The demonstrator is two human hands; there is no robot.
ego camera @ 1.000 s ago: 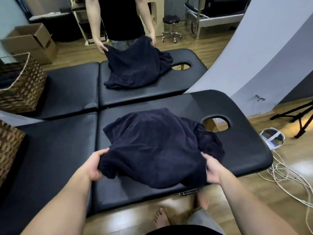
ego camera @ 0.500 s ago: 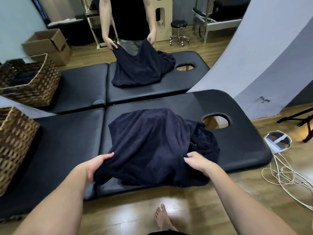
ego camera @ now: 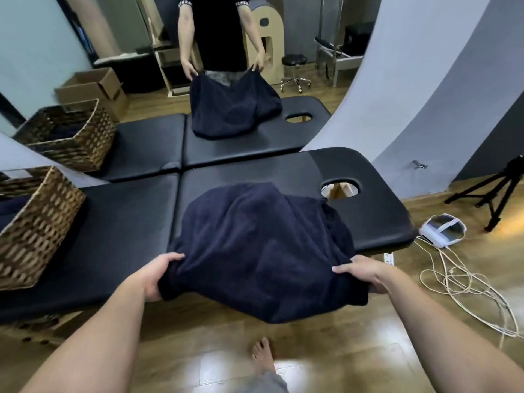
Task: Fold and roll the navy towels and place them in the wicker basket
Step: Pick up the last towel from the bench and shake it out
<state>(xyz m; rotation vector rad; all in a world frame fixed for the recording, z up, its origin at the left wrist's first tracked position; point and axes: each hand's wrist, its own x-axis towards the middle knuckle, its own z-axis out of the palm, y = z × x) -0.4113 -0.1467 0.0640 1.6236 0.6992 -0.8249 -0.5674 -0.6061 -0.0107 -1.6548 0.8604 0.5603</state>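
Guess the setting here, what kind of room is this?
Probably a massage or spa studio: a black padded massage table with a face hole, a wall mirror behind it, and a rolling stool reflected there.

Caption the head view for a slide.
Both hands, left and right, grip a navy towel at the edge of a black massage table, wicker basket at left.
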